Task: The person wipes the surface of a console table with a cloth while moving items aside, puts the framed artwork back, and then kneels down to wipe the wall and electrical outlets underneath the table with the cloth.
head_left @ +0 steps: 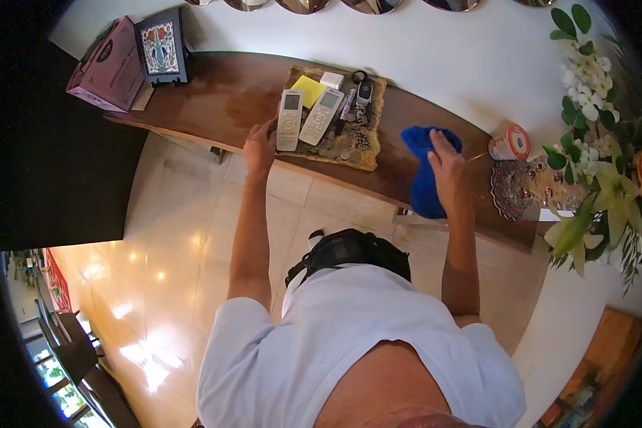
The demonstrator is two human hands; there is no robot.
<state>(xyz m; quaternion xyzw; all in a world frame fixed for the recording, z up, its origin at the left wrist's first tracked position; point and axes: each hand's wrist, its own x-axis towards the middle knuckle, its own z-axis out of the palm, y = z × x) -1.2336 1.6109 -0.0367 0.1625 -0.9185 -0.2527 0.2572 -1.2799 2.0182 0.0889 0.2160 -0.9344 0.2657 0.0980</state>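
My left hand [259, 150] is at the near left side of a gold-brown tray [367, 162], its fingers closed at the rim. Two white remote controls lie in the tray, the left remote [289, 121] and the right remote [322, 116]. Around them are a yellow paper pad [308, 90], a small white case [332, 80], a black key fob [364, 93] and several coins [344, 154]. To the right of the tray, my right hand [446, 167] grips a blue cloth [426, 194], which hangs over the shelf's front edge.
The curved wooden shelf [214, 89] runs along a white wall. At its left stand a pink box [107, 68] and a framed tile [160, 48]. At the right are a small tub [509, 144], a scalloped glass dish [505, 191] and white flowers [590, 93].
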